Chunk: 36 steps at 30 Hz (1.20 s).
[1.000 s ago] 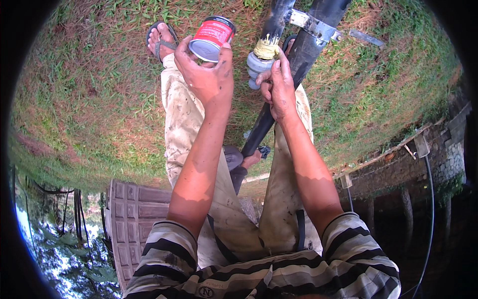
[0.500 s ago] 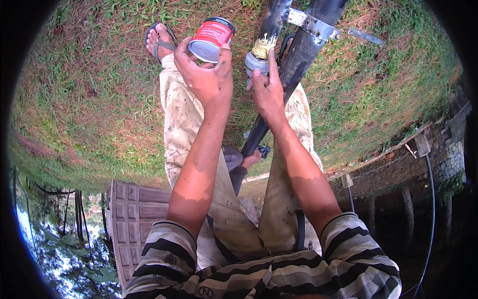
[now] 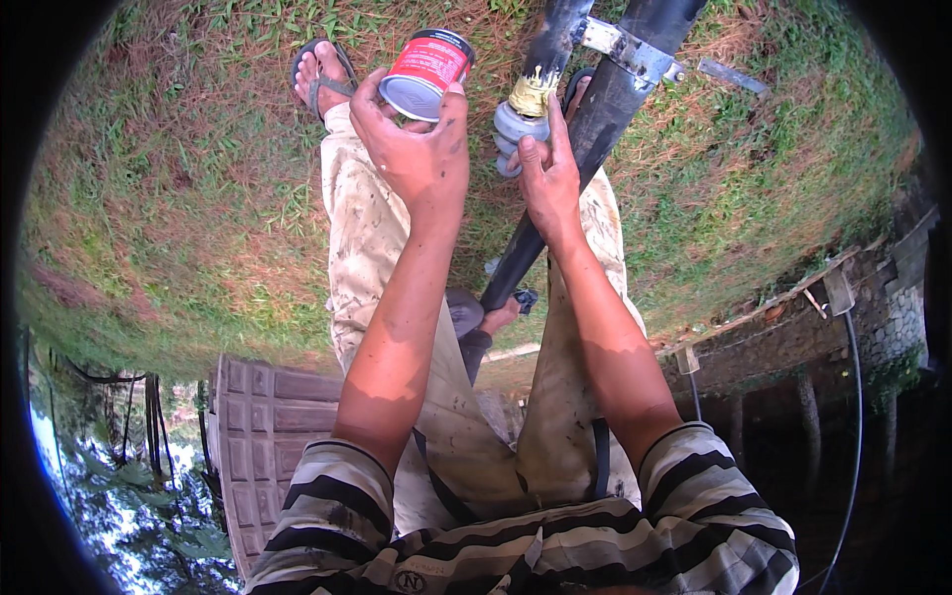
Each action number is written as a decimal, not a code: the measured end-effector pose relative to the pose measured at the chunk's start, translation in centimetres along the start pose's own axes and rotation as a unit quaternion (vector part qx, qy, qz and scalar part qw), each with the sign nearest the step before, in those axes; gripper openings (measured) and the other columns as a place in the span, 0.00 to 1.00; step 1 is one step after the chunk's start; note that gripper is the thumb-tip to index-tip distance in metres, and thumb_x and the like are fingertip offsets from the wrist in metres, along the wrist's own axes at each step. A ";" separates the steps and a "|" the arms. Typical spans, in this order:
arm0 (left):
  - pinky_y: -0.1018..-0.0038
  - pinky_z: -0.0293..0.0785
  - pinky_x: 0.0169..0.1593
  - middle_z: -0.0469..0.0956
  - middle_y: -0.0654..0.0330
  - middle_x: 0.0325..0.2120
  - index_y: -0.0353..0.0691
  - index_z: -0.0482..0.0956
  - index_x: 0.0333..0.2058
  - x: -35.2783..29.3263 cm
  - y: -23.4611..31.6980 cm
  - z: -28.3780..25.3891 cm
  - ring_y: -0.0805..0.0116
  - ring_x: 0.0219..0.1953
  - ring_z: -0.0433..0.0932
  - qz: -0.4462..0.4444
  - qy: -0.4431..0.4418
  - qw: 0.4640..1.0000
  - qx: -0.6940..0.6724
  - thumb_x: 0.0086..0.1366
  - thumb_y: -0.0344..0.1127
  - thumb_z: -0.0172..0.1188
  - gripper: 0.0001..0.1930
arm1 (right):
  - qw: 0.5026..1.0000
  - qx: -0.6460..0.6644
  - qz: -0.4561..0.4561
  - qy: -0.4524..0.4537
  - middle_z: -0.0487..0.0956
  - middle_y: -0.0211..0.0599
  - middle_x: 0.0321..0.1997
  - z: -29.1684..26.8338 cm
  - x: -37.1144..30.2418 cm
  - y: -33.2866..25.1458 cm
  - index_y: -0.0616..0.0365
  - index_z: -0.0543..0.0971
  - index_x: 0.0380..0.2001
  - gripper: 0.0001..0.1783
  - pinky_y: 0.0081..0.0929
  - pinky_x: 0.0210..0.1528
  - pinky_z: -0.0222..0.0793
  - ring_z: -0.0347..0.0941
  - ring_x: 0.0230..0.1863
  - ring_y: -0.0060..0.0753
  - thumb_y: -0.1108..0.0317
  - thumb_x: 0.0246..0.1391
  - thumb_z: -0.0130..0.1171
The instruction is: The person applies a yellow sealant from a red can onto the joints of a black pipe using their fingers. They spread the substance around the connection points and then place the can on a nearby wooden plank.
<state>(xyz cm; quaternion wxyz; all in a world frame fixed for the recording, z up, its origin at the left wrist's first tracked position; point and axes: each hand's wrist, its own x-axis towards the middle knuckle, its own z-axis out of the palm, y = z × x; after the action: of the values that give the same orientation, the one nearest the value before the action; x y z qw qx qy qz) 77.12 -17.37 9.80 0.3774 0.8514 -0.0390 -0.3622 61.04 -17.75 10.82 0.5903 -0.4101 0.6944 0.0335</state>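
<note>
In my left hand (image 3: 424,164) a small tin (image 3: 428,74) with a red label and a dark band is gripped, tilted with its pale end toward me. My right hand (image 3: 551,193) reaches up beside a black pipe (image 3: 555,50). Its index finger lies stretched along a ring of yellowish paste (image 3: 534,96) on the pipe's end, with the thumb apart. Below the paste sits a rounded grey fitting (image 3: 514,129), close to my right fingers. The remaining right fingers are partly hidden.
A thicker black pipe (image 3: 635,89) slants past my right hand, joined by a metal clamp (image 3: 625,50). A flat metal strip (image 3: 732,75) lies on the grass. Another person's hand (image 3: 501,317) is by the pipe's lower part. A panelled wooden door (image 3: 268,426) shows lower left.
My right hand has shifted slightly right and down, and more of the grey fitting shows. The tin has moved up a little in my left hand's grip.
</note>
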 end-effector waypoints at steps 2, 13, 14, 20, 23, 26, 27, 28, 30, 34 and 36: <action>0.67 0.82 0.46 0.66 0.49 0.56 0.34 0.66 0.62 -0.1 0.3 0.0 0.57 0.54 0.74 -0.001 0.001 1.000 -0.012 0.56 0.38 0.75 0.38 | 0.998 -0.062 -0.002 0.006 0.85 0.36 0.33 0.1 -0.1 0.0 0.44 0.51 0.81 0.46 0.34 0.47 0.76 0.81 0.36 0.30 0.44 0.70 0.58; 0.63 0.78 0.51 0.68 0.47 0.55 0.34 0.68 0.61 1.5 0.4 -1.3 0.55 0.51 0.76 -0.001 0.053 0.998 -0.039 0.56 0.38 0.74 0.37 | 0.835 -0.509 -0.198 -0.063 0.85 0.44 0.49 -3.6 2.8 -10.2 0.40 0.78 0.64 0.25 0.47 0.45 0.79 0.84 0.45 0.55 0.52 0.65 0.62; 0.62 0.77 0.52 0.69 0.47 0.54 0.34 0.68 0.60 1.9 0.1 -1.7 0.54 0.51 0.76 0.007 0.062 0.997 -0.047 0.55 0.39 0.74 0.37 | 0.805 -0.534 -0.244 -0.085 0.84 0.42 0.48 -4.0 4.0 -11.9 0.42 0.80 0.61 0.23 0.47 0.44 0.79 0.83 0.45 0.55 0.54 0.64 0.63; 0.67 0.76 0.57 0.74 0.47 0.55 0.32 0.68 0.59 3.8 1.5 -4.3 0.61 0.56 0.75 0.025 0.125 0.982 -0.142 0.59 0.34 0.73 0.33 | 0.573 -0.603 -0.416 -0.367 0.77 0.45 0.61 -2.6 14.2 -18.4 0.54 0.79 0.59 0.25 0.46 0.66 0.71 0.75 0.63 0.52 0.63 0.59 0.65; 0.61 0.67 0.70 0.70 0.41 0.64 0.33 0.66 0.60 4.8 3.2 -5.3 0.51 0.69 0.69 0.029 0.175 0.949 -0.260 0.61 0.27 0.67 0.30 | 0.479 -0.692 -0.227 -0.490 0.75 0.48 0.67 0.0 17.3 -18.8 0.52 0.73 0.68 0.42 0.47 0.71 0.67 0.71 0.69 0.53 0.57 0.49 0.74; 0.60 0.66 0.71 0.73 0.42 0.61 0.32 0.69 0.58 5.4 0.2 -5.5 0.50 0.69 0.69 0.114 0.222 0.961 -0.118 0.57 0.26 0.68 0.30 | 0.414 -0.704 -0.068 -0.573 0.67 0.50 0.76 2.7 19.0 -18.4 0.56 0.68 0.72 0.58 0.46 0.77 0.60 0.63 0.76 0.53 0.52 0.37 0.82; 0.59 0.66 0.71 0.73 0.42 0.61 0.32 0.69 0.57 5.4 0.1 -5.9 0.49 0.69 0.69 0.118 0.234 0.962 -0.083 0.56 0.26 0.68 0.29 | 0.408 -0.698 -0.047 -0.586 0.68 0.50 0.76 3.1 19.6 -18.0 0.55 0.69 0.71 0.57 0.46 0.76 0.60 0.64 0.76 0.53 0.54 0.36 0.82; 0.59 0.65 0.72 0.73 0.42 0.61 0.32 0.70 0.56 5.5 0.2 -6.3 0.48 0.69 0.69 0.122 0.244 0.961 -0.046 0.56 0.26 0.68 0.29 | 0.403 -0.692 -0.026 -0.598 0.69 0.50 0.75 3.3 20.2 -17.6 0.54 0.70 0.70 0.55 0.46 0.76 0.60 0.64 0.75 0.53 0.56 0.35 0.81; 0.58 0.64 0.73 0.75 0.43 0.59 0.33 0.71 0.55 5.6 -0.5 -6.4 0.47 0.68 0.70 0.140 0.271 0.951 -0.043 0.54 0.27 0.68 0.28 | 0.374 -0.701 0.026 -0.606 0.70 0.50 0.73 3.9 21.3 -16.9 0.53 0.70 0.70 0.54 0.46 0.75 0.60 0.65 0.74 0.53 0.59 0.35 0.81; 0.58 0.66 0.71 0.77 0.44 0.58 0.33 0.71 0.53 5.8 -2.4 -6.7 0.48 0.66 0.73 0.110 0.282 0.951 -0.064 0.53 0.27 0.67 0.27 | 0.357 -0.699 0.107 -0.611 0.72 0.51 0.72 4.3 22.5 -16.9 0.52 0.72 0.70 0.54 0.45 0.75 0.60 0.65 0.74 0.54 0.61 0.34 0.80; 0.59 0.67 0.70 0.77 0.44 0.57 0.33 0.71 0.53 6.0 -3.1 -6.9 0.48 0.64 0.74 0.094 0.283 0.952 -0.070 0.53 0.27 0.67 0.27 | 0.356 -0.700 0.098 -0.611 0.71 0.51 0.73 4.5 22.2 -17.1 0.52 0.72 0.70 0.53 0.45 0.76 0.59 0.64 0.75 0.54 0.62 0.35 0.80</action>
<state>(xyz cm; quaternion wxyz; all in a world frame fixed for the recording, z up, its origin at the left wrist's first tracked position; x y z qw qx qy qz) 85.30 -13.00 7.33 0.4641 0.8828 0.0154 -0.0713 75.70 -38.43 -1.87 0.3437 -0.4710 -0.0970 0.8066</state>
